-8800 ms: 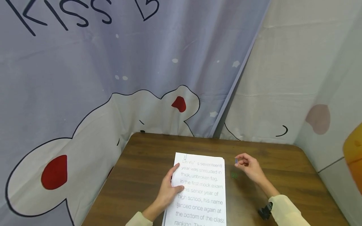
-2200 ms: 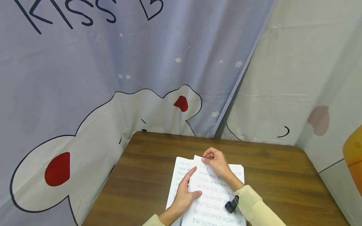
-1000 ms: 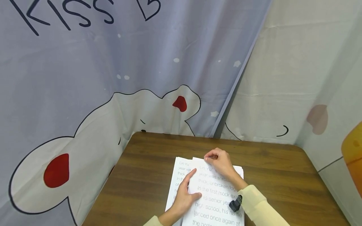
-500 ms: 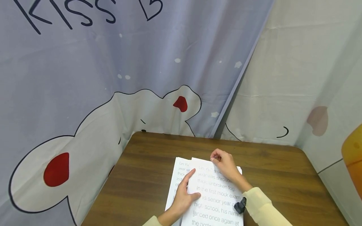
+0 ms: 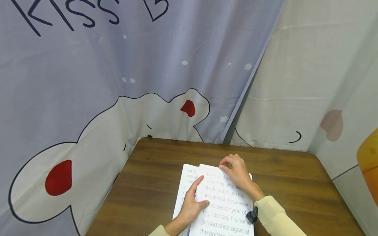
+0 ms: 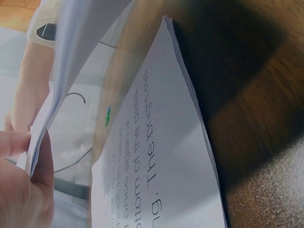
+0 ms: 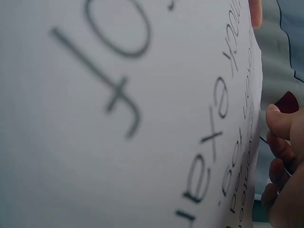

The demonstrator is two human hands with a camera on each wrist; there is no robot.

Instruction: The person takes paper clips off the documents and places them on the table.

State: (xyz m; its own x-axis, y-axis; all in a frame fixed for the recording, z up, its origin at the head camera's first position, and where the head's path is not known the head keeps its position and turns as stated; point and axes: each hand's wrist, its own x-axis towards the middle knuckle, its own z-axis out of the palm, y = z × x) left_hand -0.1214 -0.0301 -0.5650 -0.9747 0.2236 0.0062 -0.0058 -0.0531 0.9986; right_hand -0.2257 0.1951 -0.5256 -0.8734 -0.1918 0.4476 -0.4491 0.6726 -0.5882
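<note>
My left hand (image 5: 192, 206) holds a sheaf of printed paper sheets (image 5: 222, 216) by its left edge, thumb in front. In the left wrist view, the sheaf is raised and its edge lies between thumb and fingers. My right hand (image 5: 236, 168) pinches at the sheaf's top edge; the small blue paper clip seen there earlier is hidden by the fingers. In the right wrist view, the thumb (image 7: 280, 121) and curled fingers stand beyond the page's far edge. A second stack of printed sheets (image 5: 183, 188) lies beneath, to the left.
Small green paper clips (image 6: 108, 116) lie on the wooden table (image 5: 153, 183), hidden behind the sheaf in the head view. A patterned curtain (image 5: 147, 65) hangs along the table's back edge. A black device (image 5: 252, 215) sits on the right wrist.
The right hand, which held a blue paper clip beside the pages, has come to the sheaf's top edge and slid slightly right along it. The left hand has shifted the sheaf right, off the other stack.
</note>
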